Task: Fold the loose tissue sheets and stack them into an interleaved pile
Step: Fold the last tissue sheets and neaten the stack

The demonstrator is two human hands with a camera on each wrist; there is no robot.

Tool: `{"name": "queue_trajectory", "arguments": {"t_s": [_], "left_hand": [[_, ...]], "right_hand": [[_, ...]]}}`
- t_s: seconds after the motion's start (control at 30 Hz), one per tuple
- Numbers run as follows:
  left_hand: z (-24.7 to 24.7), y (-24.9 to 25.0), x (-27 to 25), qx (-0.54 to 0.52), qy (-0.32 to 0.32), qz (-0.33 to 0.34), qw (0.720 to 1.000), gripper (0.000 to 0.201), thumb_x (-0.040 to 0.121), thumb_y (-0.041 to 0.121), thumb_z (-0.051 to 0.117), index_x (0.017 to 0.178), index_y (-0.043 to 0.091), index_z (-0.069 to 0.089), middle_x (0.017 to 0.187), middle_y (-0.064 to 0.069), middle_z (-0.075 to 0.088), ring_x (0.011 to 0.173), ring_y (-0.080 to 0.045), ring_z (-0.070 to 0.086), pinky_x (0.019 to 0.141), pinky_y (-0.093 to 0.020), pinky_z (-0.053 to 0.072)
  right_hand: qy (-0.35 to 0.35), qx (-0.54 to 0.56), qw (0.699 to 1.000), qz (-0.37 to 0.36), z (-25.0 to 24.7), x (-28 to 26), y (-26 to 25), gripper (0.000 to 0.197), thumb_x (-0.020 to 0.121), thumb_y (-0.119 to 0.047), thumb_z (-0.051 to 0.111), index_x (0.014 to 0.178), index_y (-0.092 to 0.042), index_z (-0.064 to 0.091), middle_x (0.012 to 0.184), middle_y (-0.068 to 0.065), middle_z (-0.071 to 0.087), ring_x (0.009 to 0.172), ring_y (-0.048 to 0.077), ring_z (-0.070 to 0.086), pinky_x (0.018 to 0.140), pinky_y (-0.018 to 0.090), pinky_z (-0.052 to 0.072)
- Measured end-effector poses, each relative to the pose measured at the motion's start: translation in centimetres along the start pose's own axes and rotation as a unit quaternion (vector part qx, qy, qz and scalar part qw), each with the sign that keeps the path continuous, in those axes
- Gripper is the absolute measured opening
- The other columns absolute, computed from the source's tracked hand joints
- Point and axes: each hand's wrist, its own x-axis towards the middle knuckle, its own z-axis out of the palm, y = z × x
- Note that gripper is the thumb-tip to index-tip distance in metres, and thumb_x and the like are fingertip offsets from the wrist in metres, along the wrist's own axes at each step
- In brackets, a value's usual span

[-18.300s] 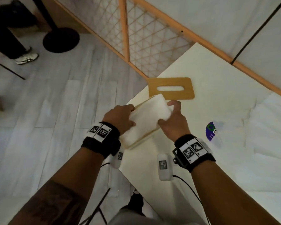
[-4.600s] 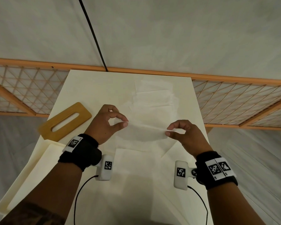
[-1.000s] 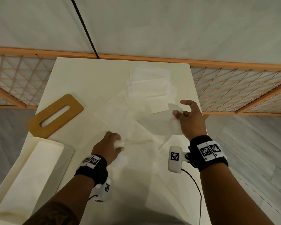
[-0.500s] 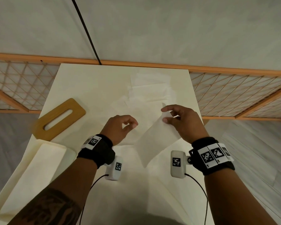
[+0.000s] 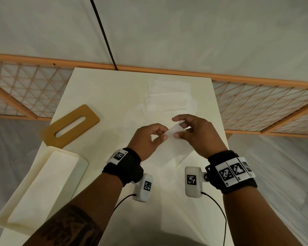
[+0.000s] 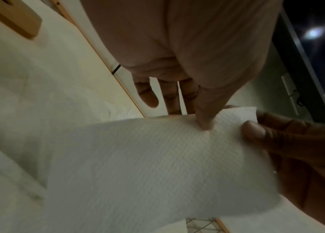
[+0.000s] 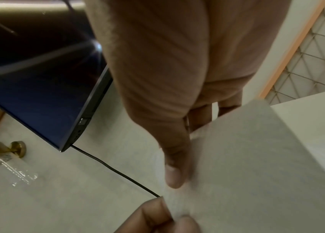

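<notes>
Tissue sheet held in air above worktop, mid-scene. Left hand and right hand each pinch its top edge, thumb against forefinger, close together, other fingers loose; likely finding corners to spread sheet for folding. Loose sheets lie far, box near left, slotted wooden lid beside it. No readable writing; wristbands show only square coded markers.

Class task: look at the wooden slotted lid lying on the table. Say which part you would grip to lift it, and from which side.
Grip the wooden lid by its near-left short end, which seems to reach the table edge; come from the left. It lies flat, so a thumb on top and fingers under that end probably works. Its long slot gives a second hold from above.
</notes>
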Motion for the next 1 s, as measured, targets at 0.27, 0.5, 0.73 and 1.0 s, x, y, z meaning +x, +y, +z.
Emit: {"name": "queue_trajectory", "arguments": {"t_s": [0.27, 0.5, 0.73, 1.0], "left_hand": [[-2.1, 0.5, -1.2, -0.015, -0.108, -0.046, 0.993, 0.012, 0.090, 0.030, 0.073, 0.100, 0.030, 0.067, 0.094, 0.011, 0.071, 0.084, -0.006, 0.067, 0.075, -0.020, 0.051], [-3.7, -4.9, -4.8, -0.062, -0.121, -0.208, 0.969, 0.031, 0.078, 0.030, 0.085, 0.105, 0.019, 0.076, 0.100, 0.006, 0.077, 0.093, -0.010, 0.072, 0.086, -0.031, 0.056], [-2.4, -10.4, -6.3, 0.104, -0.073, -0.283, 0.951, 0.032, 0.076, 0.028, 0.086, 0.098, 0.011, 0.071, 0.092, 0.000, 0.075, 0.086, -0.020, 0.071, 0.076, -0.029, 0.053], [-0.8, -10.3, -7.1, 0.247, -0.043, -0.296, 0.922, 0.079, 0.072, 0.034, 0.086, 0.136, 0.021, 0.040, 0.128, -0.010, 0.051, 0.113, -0.031, 0.056, 0.091, -0.038, 0.050]], "right_hand": [[-0.013, -0.046, 0.999, 0.009, 0.6, 0.3, 0.6, 0.011, 0.086, -0.036, 0.077, 0.092, -0.033, 0.067, 0.108, -0.018, 0.065, 0.102, -0.008, 0.056, 0.080, 0.009, 0.038], [0.040, 0.102, 0.981, 0.161, 3.4, -1.7, 7.3, 0.018, 0.084, -0.032, 0.078, 0.087, -0.017, 0.070, 0.088, 0.008, 0.076, 0.081, 0.027, 0.071, 0.081, 0.049, 0.057], [0.006, 0.013, 0.969, 0.245, 9.0, -4.2, 13.7, 0.021, 0.082, -0.018, 0.080, 0.097, -0.024, 0.066, 0.091, -0.003, 0.073, 0.085, 0.017, 0.069, 0.080, 0.034, 0.059], [0.086, -0.083, 0.977, 0.178, 10.0, -3.6, 13.4, 0.023, 0.092, -0.021, 0.069, 0.113, -0.022, 0.060, 0.097, -0.002, 0.061, 0.089, 0.019, 0.061, 0.072, 0.023, 0.046]]}}
